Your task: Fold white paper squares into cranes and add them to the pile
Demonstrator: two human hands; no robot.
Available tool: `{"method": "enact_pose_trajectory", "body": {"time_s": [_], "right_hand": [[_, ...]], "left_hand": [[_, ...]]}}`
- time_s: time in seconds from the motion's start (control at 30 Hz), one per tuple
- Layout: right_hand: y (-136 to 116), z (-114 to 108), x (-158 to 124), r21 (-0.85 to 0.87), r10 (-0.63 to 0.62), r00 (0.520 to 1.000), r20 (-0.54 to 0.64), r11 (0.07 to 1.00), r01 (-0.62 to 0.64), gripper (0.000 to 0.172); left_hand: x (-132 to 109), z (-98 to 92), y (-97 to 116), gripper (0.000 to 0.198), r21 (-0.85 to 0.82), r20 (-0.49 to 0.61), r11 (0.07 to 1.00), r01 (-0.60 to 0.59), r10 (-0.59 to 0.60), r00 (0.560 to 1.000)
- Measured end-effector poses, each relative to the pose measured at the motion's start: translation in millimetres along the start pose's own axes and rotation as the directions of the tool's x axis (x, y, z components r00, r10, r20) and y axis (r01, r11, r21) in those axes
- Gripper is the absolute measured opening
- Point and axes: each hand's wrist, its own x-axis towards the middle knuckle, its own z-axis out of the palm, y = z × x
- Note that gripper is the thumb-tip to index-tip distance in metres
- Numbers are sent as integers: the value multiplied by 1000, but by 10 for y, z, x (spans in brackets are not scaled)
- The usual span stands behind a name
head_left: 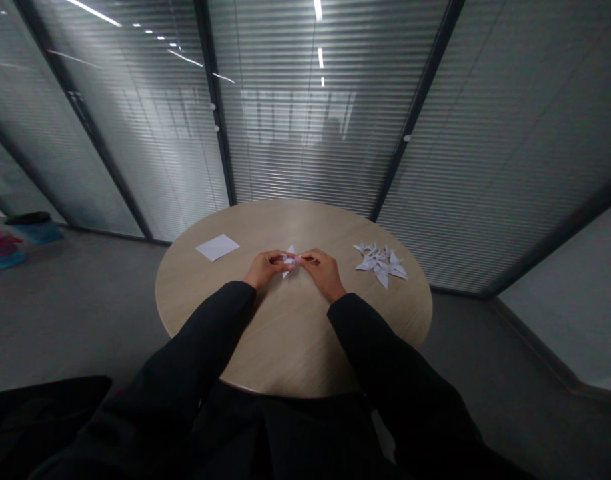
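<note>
My left hand [265,268] and my right hand [323,271] meet above the middle of a round light-wood table [290,340]. Between their fingertips they pinch a folded white paper piece [289,260], with pointed corners showing on both sides of the fingers. Part of it is hidden by my fingers. A flat square white paper sheet [217,247] lies on the table to the left of my left hand. To the right of my right hand lies a heap of several folded white paper cranes [380,264].
Slatted blinds behind glass partitions [305,133] curve around the far side of the table. Grey carpet [80,300] surrounds it. At the far left on the floor stand a blue container with a black lid [35,228] and a red-and-teal object [4,250]. A dark shape [40,420] sits at the lower left.
</note>
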Motion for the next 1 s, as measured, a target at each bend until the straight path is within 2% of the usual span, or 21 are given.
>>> {"method": "enact_pose_trajectory", "body": {"time_s": [0.3, 0.6, 0.7, 0.87, 1.0], "right_hand": [[-18, 2, -6, -1, -23, 1000, 15, 1000, 23, 22], [6, 9, -9, -6, -16, 1000, 12, 1000, 16, 23], [15, 5, -9, 0, 10, 1000, 3, 1000, -10, 24], [30, -4, 9, 18, 82, 996, -34, 997, -81, 25], [65, -15, 32, 44, 144, 986, -88, 989, -140, 24]], "left_hand": [[8, 11, -32, 38, -88, -4, 996, 21, -21, 1000], [36, 10, -83, 37, -77, -27, 997, 17, -19, 999], [41, 9, -100, 38, -104, 2, 995, 15, -15, 1000], [21, -2, -97, 57, -207, 100, 978, 34, -13, 995], [8, -18, -101, 44, -263, -8, 961, 86, -91, 996]]}}
